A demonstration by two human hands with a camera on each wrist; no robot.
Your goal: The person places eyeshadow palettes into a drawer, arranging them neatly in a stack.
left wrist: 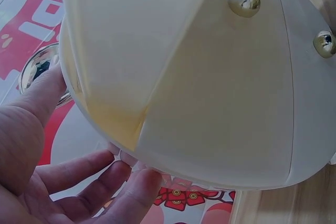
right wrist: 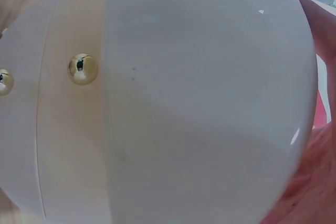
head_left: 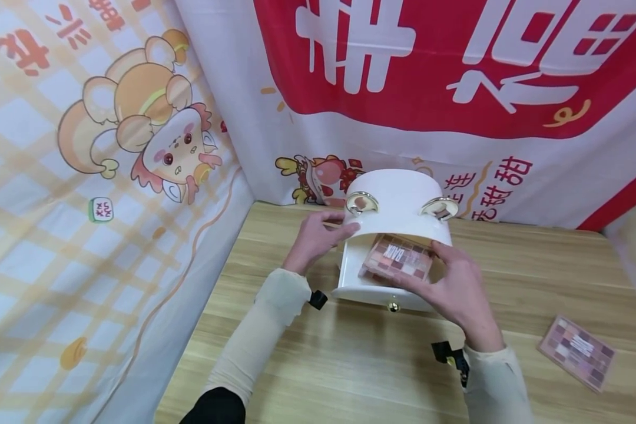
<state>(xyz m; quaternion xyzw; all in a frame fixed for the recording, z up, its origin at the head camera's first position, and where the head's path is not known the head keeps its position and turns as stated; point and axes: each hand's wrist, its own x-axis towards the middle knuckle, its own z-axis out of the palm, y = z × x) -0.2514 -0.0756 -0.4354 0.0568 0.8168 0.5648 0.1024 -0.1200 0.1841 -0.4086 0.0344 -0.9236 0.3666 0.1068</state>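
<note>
A white rounded drawer box (head_left: 394, 187) stands on the table, two shiny rings (head_left: 361, 202) on its top. Its upper drawer (head_left: 368, 294) is pulled out toward me. My left hand (head_left: 317, 237) holds the box's left side, thumb on the upper edge and fingers bent below, as the left wrist view shows. An eyeshadow palette (head_left: 400, 257) lies tilted within the drawer opening. Gripping the palette's right end is my right hand (head_left: 458, 287), thumb at the far edge, fingers at the near edge. In the right wrist view the drawer's white front (right wrist: 210, 103) hides the palette.
A second eyeshadow palette (head_left: 577, 352) lies on the wooden table (head_left: 318, 365) at the right. Gold knobs (right wrist: 82, 68) stick out from the drawer fronts. Printed cloth (head_left: 233, 70) hangs behind the box and along the left side.
</note>
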